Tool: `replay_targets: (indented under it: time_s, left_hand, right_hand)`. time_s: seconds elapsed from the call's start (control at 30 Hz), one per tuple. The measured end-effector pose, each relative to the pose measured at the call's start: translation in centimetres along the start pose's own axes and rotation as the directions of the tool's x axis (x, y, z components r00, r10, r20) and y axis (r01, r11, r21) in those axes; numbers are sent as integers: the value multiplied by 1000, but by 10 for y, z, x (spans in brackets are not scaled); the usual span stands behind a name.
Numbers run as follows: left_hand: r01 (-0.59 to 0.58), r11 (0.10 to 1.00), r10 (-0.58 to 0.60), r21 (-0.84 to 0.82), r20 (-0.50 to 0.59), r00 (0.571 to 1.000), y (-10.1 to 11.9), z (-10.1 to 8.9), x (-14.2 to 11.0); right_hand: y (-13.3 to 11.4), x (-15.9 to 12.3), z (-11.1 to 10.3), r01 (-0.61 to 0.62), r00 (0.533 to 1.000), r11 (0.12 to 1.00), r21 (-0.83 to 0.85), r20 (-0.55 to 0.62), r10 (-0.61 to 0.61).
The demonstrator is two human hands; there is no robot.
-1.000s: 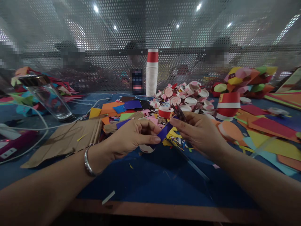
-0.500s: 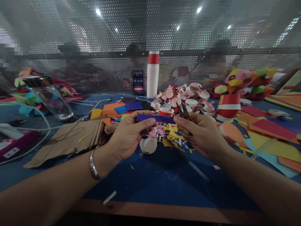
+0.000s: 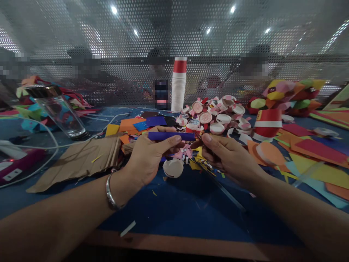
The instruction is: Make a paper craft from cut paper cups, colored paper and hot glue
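A dark blue folded paper strip (image 3: 171, 136) lies level between the thumb and fingers of my left hand (image 3: 148, 154), which is closed on it. My right hand (image 3: 227, 151) is closed around a pair of dark scissors (image 3: 199, 137). Their blades point left, close to the strip's right end; whether they touch it I cannot tell. The handles are hidden by my fingers. Below the strip, a round white cut-off cup bottom (image 3: 173, 168) rests on the table, beside yellow paper scraps (image 3: 197, 163).
Behind my hands lie a heap of cut cup pieces (image 3: 218, 116) and a tall paper cup stack (image 3: 179, 91). A glass bottle (image 3: 64, 116), cardboard (image 3: 87, 156) and a purple power strip (image 3: 21, 165) are at left. A red cup (image 3: 268, 123) and coloured sheets (image 3: 313, 153) lie at right.
The scissor blades have swung from pointing up to pointing left at the strip's end. My right fingers have let go of that end, and the strip has shifted slightly left.
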State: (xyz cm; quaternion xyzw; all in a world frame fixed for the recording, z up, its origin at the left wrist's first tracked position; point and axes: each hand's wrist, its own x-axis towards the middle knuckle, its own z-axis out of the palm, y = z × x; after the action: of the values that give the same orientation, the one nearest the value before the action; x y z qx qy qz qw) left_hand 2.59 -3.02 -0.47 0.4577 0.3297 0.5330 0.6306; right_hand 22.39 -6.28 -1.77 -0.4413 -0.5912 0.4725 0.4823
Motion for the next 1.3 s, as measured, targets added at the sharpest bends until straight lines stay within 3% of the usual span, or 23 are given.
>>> replay_targets:
  time_s: [0.23, 0.4, 0.8, 1.3]
  left_hand:
    - [-51, 989, 43, 136, 61, 997, 2, -5, 1]
    - [-45, 981, 30, 191, 78, 996, 2, -7, -1]
    - [-8, 992, -2, 123, 75, 997, 3, -3, -4]
    - [59, 996, -67, 61, 149, 987, 4, -5, -1]
  right_hand:
    - [1, 0, 1, 8, 999, 995, -103, 48, -3]
    - [2, 0, 0, -2, 997, 997, -81, 80, 9]
    - [5, -1, -3, -28, 994, 1000, -11, 102, 29]
    - [8, 1, -6, -49, 994, 999, -23, 96, 51]
